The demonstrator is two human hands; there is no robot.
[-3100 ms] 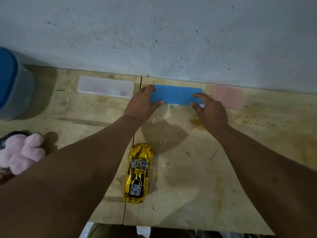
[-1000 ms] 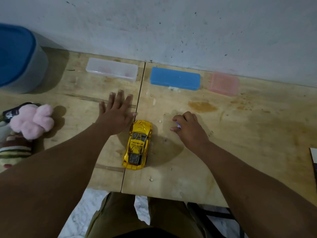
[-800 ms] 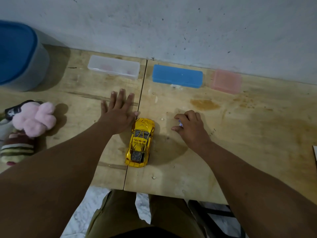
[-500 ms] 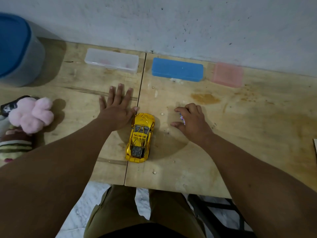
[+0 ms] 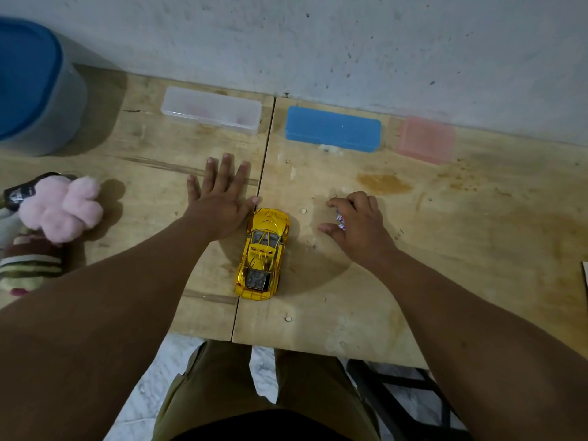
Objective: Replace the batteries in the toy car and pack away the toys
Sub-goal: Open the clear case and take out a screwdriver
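Observation:
A shiny yellow toy car (image 5: 262,253) stands on its wheels on the wooden table (image 5: 445,249), nose toward the wall. My left hand (image 5: 219,198) lies flat on the table just left of the car's nose, fingers straight, thumb tip near the car. My right hand (image 5: 359,226) hovers to the right of the car with curled fingers that hold small batteries (image 5: 340,219) with a red, white and blue print. A blue case (image 5: 333,128) lies shut by the wall.
A clear case (image 5: 211,110) and a pink case (image 5: 425,140) flank the blue case along the wall. A grey tub with a blue lid (image 5: 28,87) stands far left. Pink and striped plush toys (image 5: 54,211) lie at the left edge. My legs show below the table's front edge.
Both hands left the blue case and came back beside the car, the right one with batteries in it. Over the last second they have barely moved.

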